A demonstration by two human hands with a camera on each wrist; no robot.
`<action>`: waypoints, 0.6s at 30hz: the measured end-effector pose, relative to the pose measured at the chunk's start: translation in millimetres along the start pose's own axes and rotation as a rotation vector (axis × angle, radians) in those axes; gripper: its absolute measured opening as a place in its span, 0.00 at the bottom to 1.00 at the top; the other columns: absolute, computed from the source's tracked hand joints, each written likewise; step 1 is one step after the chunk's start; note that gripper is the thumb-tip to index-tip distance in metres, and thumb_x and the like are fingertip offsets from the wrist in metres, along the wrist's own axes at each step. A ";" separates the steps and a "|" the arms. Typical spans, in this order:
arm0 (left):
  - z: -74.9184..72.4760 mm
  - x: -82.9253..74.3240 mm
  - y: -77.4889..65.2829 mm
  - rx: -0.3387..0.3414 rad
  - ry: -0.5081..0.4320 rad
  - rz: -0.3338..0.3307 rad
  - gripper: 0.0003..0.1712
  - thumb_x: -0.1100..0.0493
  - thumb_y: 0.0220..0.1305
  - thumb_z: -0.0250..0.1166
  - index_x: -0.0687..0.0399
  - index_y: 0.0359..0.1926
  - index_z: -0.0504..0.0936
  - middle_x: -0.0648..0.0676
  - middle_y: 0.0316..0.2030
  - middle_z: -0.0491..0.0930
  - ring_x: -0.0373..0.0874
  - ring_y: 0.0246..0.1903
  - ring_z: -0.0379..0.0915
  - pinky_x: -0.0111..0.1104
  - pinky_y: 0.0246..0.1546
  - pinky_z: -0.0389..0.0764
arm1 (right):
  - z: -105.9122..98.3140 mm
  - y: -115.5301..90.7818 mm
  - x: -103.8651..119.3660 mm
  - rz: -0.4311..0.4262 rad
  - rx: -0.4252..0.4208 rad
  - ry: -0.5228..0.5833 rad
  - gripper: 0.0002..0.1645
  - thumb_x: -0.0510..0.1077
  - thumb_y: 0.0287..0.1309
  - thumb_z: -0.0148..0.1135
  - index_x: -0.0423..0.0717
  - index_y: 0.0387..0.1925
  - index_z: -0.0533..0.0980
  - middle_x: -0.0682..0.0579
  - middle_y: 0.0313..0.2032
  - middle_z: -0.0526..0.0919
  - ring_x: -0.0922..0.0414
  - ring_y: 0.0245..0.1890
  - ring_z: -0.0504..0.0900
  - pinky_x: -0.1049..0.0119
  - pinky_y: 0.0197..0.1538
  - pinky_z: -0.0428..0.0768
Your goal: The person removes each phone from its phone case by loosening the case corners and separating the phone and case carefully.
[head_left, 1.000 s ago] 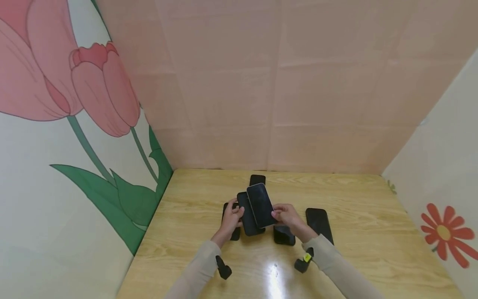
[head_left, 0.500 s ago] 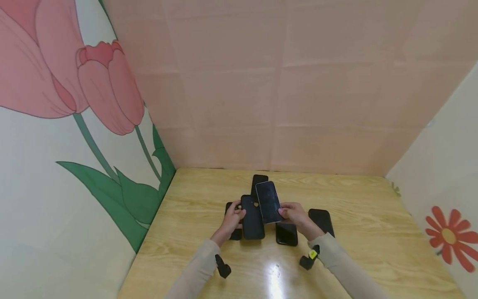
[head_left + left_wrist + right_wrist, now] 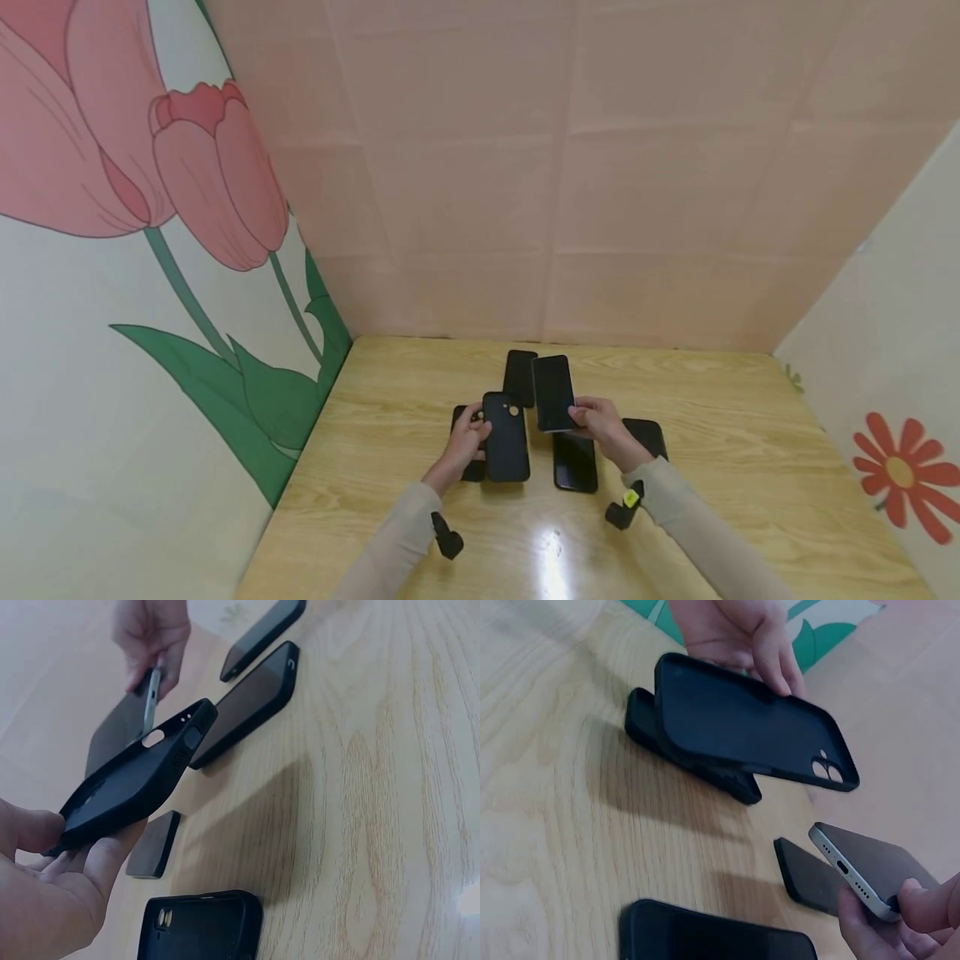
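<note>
An empty black phone case is pinched along its left edge by my left hand. Its hollow inside and camera cutouts show in the right wrist view, where the case is raised over the table. My right hand grips a smartphone by its lower right corner, thumb on the dark screen. The silver end of this phone, with its charging port, shows in the right wrist view. Phone and case are apart, side by side in the head view.
On the wooden table lie a second empty case beneath my left hand, a dark phone at the back, and a black-edged phone in front of my right hand. Another phone is partly hidden by my right forearm.
My right hand has drawn the phone up and right, away from the case it overlapped, uncovering the case's camera cutouts. My left hand has kept its hold on the case, nearly still.
</note>
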State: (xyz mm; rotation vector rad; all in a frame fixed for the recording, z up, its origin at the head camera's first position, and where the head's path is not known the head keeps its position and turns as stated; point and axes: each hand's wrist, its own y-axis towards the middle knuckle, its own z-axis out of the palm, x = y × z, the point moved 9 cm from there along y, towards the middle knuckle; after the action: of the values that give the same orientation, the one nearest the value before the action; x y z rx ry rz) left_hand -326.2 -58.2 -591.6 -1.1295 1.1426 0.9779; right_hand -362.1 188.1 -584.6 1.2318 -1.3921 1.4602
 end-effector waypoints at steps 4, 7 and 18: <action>0.7 0.4 -0.9 0.013 0.003 0.022 0.27 0.62 0.76 0.51 0.61 0.72 0.59 0.69 0.56 0.74 0.53 0.44 0.80 0.43 0.36 0.84 | -8.1 5.0 -1.0 0.004 -0.002 0.000 0.25 0.33 0.72 0.51 0.19 0.63 0.63 0.40 0.42 0.84 0.57 0.36 0.84 0.50 0.51 0.81; 2.1 1.6 -0.4 0.021 0.004 0.019 0.26 0.62 0.76 0.50 0.59 0.71 0.60 0.65 0.52 0.77 0.50 0.43 0.81 0.42 0.37 0.84 | -13.7 8.4 -0.9 0.020 -0.007 -0.024 0.27 0.35 0.73 0.52 0.21 0.65 0.61 0.36 0.47 0.82 0.56 0.40 0.84 0.52 0.51 0.81; 5.0 9.5 -0.3 0.024 0.013 -0.019 0.29 0.62 0.76 0.51 0.56 0.74 0.58 0.64 0.52 0.76 0.55 0.45 0.80 0.47 0.40 0.83 | -27.7 24.3 1.8 0.026 -0.052 0.024 0.28 0.38 0.72 0.53 0.25 0.66 0.62 0.33 0.54 0.79 0.55 0.43 0.83 0.51 0.57 0.77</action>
State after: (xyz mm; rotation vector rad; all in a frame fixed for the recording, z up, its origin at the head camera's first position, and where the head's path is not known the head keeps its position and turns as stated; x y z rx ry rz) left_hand -323.5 -53.1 -600.7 -1.1268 1.1499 0.9409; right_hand -389.7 212.5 -587.5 1.1642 -1.4260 1.4430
